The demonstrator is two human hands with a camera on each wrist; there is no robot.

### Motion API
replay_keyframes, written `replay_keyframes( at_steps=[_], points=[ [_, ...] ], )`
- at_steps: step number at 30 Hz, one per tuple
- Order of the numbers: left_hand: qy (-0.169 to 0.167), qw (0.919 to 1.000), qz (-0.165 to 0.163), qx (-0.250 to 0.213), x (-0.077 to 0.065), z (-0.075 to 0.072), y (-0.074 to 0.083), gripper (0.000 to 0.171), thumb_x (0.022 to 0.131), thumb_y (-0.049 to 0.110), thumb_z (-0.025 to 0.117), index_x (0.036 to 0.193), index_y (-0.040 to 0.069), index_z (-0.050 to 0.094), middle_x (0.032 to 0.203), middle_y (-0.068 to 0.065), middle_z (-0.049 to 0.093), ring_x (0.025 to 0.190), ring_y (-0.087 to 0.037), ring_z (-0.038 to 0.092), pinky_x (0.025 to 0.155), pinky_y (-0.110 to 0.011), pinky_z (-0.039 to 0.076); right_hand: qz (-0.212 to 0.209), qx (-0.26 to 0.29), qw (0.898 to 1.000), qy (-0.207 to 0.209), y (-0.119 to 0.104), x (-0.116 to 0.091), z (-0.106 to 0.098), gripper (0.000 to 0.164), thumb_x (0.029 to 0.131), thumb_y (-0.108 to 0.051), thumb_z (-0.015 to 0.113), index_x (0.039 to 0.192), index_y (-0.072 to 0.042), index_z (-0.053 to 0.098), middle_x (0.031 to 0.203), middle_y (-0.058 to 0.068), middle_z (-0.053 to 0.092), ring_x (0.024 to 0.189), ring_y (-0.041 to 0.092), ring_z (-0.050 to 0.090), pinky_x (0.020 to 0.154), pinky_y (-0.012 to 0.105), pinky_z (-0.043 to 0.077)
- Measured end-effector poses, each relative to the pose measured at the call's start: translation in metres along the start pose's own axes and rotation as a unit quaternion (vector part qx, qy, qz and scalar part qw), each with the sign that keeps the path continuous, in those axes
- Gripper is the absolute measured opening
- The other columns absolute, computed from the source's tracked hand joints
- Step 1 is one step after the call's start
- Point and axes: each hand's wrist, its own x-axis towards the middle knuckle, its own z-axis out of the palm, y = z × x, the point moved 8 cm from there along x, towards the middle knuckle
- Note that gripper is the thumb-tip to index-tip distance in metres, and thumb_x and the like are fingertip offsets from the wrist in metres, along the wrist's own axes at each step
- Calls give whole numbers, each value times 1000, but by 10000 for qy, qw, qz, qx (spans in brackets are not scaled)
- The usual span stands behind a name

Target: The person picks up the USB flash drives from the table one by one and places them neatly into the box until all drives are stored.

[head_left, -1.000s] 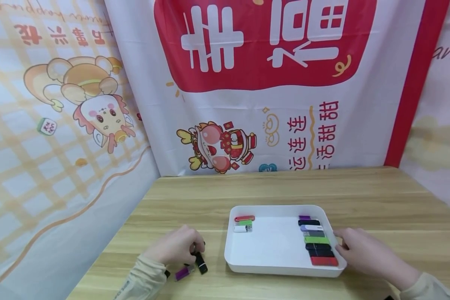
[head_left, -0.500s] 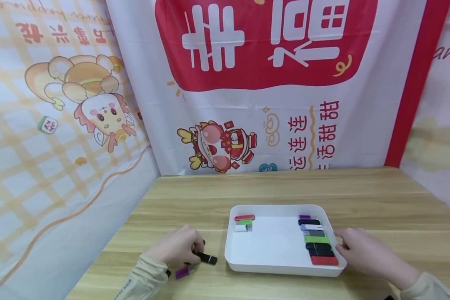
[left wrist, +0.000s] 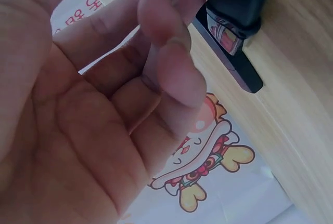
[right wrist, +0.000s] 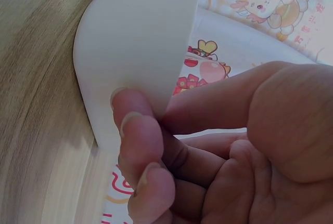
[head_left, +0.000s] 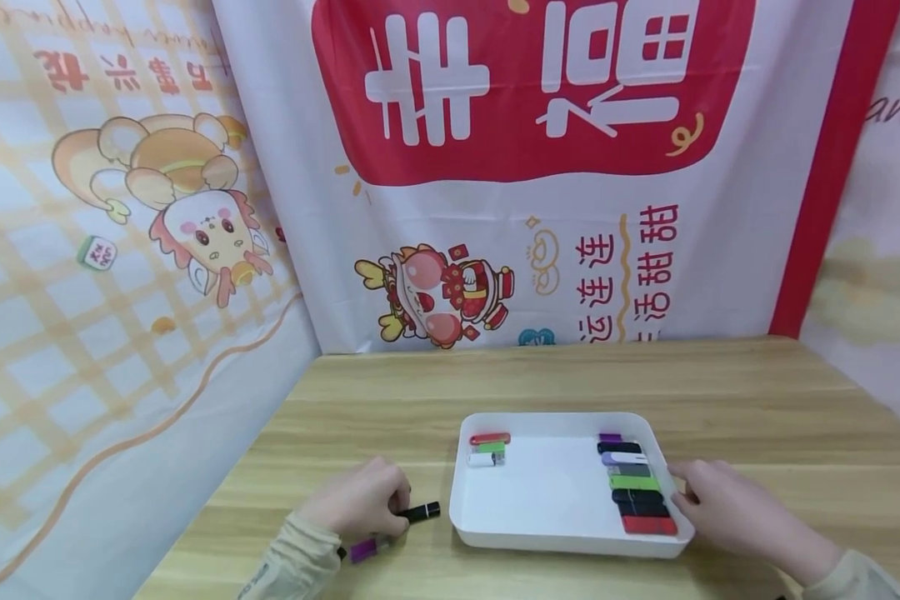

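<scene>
My left hand (head_left: 362, 502) pinches a black USB flash drive (head_left: 423, 512) just above the table, left of the tray; its free end points at the tray. A purple USB flash drive (head_left: 363, 551) lies beside the fingers. In the left wrist view, a black drive with a shiny connector (left wrist: 223, 31) and a longer black piece (left wrist: 244, 76) show past the curled fingertips, which partly hide them. My right hand (head_left: 731, 504) grips the right wall of a white tray (right wrist: 130, 42), thumb over the rim and fingertips outside. The tray holds a right-hand column of several flash drives (head_left: 633, 482).
At the tray's left end lie a red drive (head_left: 490, 437), a green drive (head_left: 491, 447) and a white drive (head_left: 482, 459). Beneath is a wood-grain table (head_left: 390, 400). A printed cloth (head_left: 435, 217) hangs behind it, and more cloth hangs at both sides.
The black flash drive in my left hand has swung from pointing toward me to pointing right at the tray, and is slightly farther right. My right hand and the tray stay put.
</scene>
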Motion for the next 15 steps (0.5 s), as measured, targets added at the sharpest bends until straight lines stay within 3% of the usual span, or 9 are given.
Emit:
replay_keyframes(
  at_steps=[7,15],
  points=[
    [-46,10000,-51,-14,-1,1,2,20,77,17,79,64,25,65,58,14,55,46,-3,52,44,-23,45,-75,17,10000,-7,-2,-2,0,41,89,-4,66,123,18,55,67,1,52,54,15,49,47,27,43],
    [115,9997,-7,206,1,0,2,25,73,15,76,58,24,58,51,14,50,39,-1,44,37,-21,39,-124,-39,9999,40,-1,-1,-1,40,90,-4,64,122,17,56,67,1,51,54,15,49,47,27,42]
  ],
)
